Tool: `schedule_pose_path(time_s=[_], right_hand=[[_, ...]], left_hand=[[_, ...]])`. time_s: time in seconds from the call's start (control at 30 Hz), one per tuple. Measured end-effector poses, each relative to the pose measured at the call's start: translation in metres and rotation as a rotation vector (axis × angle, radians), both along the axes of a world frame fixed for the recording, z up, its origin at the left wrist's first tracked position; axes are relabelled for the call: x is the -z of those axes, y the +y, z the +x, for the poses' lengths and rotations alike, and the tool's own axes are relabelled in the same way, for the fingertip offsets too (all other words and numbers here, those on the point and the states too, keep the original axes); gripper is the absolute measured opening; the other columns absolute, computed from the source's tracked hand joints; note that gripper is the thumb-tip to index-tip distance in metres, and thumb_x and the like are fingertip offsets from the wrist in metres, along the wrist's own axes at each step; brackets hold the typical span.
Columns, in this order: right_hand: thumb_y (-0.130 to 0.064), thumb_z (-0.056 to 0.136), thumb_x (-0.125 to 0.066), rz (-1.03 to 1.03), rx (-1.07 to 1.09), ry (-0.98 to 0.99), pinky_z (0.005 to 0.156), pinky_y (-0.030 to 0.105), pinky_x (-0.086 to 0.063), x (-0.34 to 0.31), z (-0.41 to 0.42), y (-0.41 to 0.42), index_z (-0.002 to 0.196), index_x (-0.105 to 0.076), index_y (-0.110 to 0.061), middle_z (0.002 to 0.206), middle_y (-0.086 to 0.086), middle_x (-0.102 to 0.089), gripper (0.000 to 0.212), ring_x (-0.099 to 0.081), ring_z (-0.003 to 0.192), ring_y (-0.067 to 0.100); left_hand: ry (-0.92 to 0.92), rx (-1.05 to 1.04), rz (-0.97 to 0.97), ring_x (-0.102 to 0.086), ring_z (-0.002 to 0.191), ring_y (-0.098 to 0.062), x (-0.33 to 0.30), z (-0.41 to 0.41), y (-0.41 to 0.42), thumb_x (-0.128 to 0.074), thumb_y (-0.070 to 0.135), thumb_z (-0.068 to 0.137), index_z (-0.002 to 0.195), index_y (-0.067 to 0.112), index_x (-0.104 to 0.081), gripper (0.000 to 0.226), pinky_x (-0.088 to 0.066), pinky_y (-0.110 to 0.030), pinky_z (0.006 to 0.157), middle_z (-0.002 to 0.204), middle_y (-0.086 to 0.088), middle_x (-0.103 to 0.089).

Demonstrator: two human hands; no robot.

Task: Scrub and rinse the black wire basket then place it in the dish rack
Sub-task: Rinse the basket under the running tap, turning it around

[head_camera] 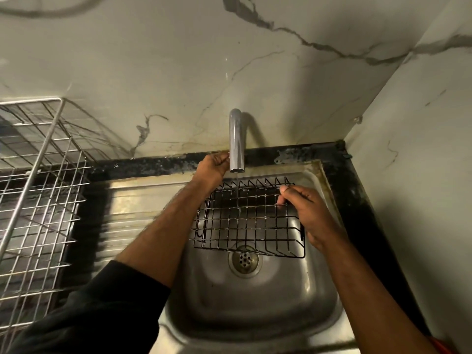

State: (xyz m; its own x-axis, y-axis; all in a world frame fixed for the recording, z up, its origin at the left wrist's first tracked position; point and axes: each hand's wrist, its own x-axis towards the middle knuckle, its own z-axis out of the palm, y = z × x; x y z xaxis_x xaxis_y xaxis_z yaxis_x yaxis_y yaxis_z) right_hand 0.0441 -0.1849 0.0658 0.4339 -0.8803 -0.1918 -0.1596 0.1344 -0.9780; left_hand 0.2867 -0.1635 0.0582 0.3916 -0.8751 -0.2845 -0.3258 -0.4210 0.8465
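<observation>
The black wire basket (249, 218) is in the sink (255, 302), held up over the drain (244, 261). It sits right under the tap (236, 141), and a thin stream of water (237, 185) falls onto its far side. I think it is held there so the water can run through the wires and wash it clean.

The basket lies almost flat, with its open side facing up. Its far edge has a row of little pointed wires. Its long side runs from left to right, across the sink. The near edge dips a bit lower, toward the drain.

The right hand (306, 213) holds the basket at its right end. The fingers are bent and close together, clamped on the wires, so the basket does not drop.

The left hand (213, 169) is up at the tap. Its fingers are curled close against the tap pipe. It may be turning the tap or steadying it. I cannot tell if it grips the pipe or only touches it.

The dish rack (38, 187) is on the left, well apart from the basket. It is made of shiny wire. I think the basket goes there after the rinse.
</observation>
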Motion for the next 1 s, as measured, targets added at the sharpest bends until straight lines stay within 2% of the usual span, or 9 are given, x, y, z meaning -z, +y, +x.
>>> schedule_pose_path(time_s=[0.2, 0.27, 0.33, 0.47, 0.6, 0.73, 0.87, 0.93, 1.0], right_hand=[[-0.021, 0.099, -0.057, 0.014, -0.020, -0.018, 0.090, 0.027, -0.041, -0.002, -0.001, 0.001, 0.072, -0.069, -0.007, 0.074, 0.000, -0.068, 0.033, -0.065, 0.085, 0.006], [-0.021, 0.099, -0.057, 0.012, -0.024, -0.004, 0.090, 0.027, -0.042, -0.004, -0.003, 0.001, 0.073, -0.070, -0.006, 0.076, -0.001, -0.069, 0.033, -0.065, 0.088, 0.007], [-0.021, 0.099, -0.057, 0.008, -0.024, 0.021, 0.090, 0.026, -0.042, -0.005, -0.008, 0.001, 0.073, -0.070, -0.006, 0.077, -0.003, -0.070, 0.032, -0.065, 0.090, 0.006], [-0.024, 0.098, -0.059, -0.014, 0.014, 0.060, 0.089, 0.024, -0.042, -0.010, -0.026, 0.002, 0.072, -0.071, -0.009, 0.079, -0.003, -0.072, 0.032, -0.066, 0.093, 0.005], [-0.022, 0.098, -0.058, -0.067, 0.046, 0.100, 0.088, 0.023, -0.041, -0.019, -0.042, 0.002, 0.071, -0.070, -0.008, 0.080, 0.000, -0.073, 0.033, -0.067, 0.094, 0.004], [-0.028, 0.098, -0.059, -0.152, 0.035, 0.195, 0.089, 0.028, -0.046, -0.034, -0.046, 0.008, 0.068, -0.072, -0.018, 0.085, -0.001, -0.073, 0.034, -0.067, 0.094, 0.006], [-0.037, 0.099, -0.056, -0.221, 0.035, 0.264, 0.073, 0.039, -0.051, -0.056, -0.048, 0.021, 0.073, -0.070, -0.016, 0.093, 0.034, -0.063, 0.036, -0.060, 0.096, 0.047], [-0.038, 0.099, -0.055, -0.236, 0.025, 0.299, 0.078, 0.058, -0.052, -0.066, -0.049, 0.028, 0.074, -0.070, -0.016, 0.094, 0.037, -0.062, 0.036, -0.058, 0.094, 0.055], [-0.039, 0.099, -0.054, -0.260, 0.007, 0.338, 0.077, 0.056, -0.053, -0.071, -0.051, 0.031, 0.075, -0.070, -0.017, 0.093, 0.034, -0.064, 0.036, -0.060, 0.093, 0.053]], left_hand=[[0.011, 0.002, 0.002, -0.067, 0.103, -0.011, -0.006, -0.006, 0.004, -0.056, 0.019, 0.105, 0.119, 0.030, -0.073, 0.024, -0.052, -0.023, 0.085, 0.116, 0.005, -0.074], [-0.028, 0.023, -0.008, -0.065, 0.108, -0.012, -0.010, -0.010, 0.008, -0.051, 0.018, 0.107, 0.136, 0.025, -0.063, 0.032, -0.049, -0.020, 0.086, 0.127, 0.005, -0.070], [-0.080, 0.030, -0.008, -0.059, 0.118, -0.015, -0.009, -0.017, 0.020, -0.049, 0.019, 0.107, 0.148, 0.021, -0.049, 0.041, -0.050, -0.034, 0.103, 0.132, 0.003, -0.063], [-0.297, 0.015, -0.059, -0.059, 0.123, -0.022, 0.020, -0.023, 0.065, -0.031, 0.067, 0.101, 0.140, 0.029, -0.054, 0.059, -0.047, -0.056, 0.107, 0.131, -0.001, -0.066], [-0.247, -0.014, -0.052, -0.049, 0.139, -0.020, 0.049, -0.047, 0.103, -0.033, 0.064, 0.102, 0.151, 0.038, -0.040, 0.056, -0.042, -0.052, 0.114, 0.149, 0.001, -0.054], [-0.102, -0.045, -0.037, -0.037, 0.149, -0.021, 0.051, -0.064, 0.117, -0.045, 0.041, 0.107, 0.163, 0.027, -0.020, 0.064, -0.031, -0.034, 0.119, 0.164, -0.005, -0.037], [-0.029, -0.061, -0.041, -0.042, 0.145, -0.018, 0.037, -0.076, 0.114, -0.044, 0.035, 0.108, 0.162, 0.024, -0.021, 0.059, -0.030, -0.020, 0.107, 0.160, -0.007, -0.043], [0.002, -0.067, -0.065, -0.041, 0.141, -0.011, 0.034, -0.080, 0.111, -0.044, 0.034, 0.109, 0.161, 0.023, -0.022, 0.058, -0.030, -0.017, 0.104, 0.159, -0.006, -0.044], [0.024, -0.074, -0.079, -0.038, 0.140, -0.007, 0.034, -0.085, 0.110, -0.045, 0.033, 0.109, 0.161, 0.022, -0.024, 0.058, -0.029, -0.016, 0.105, 0.160, -0.005, -0.042]])
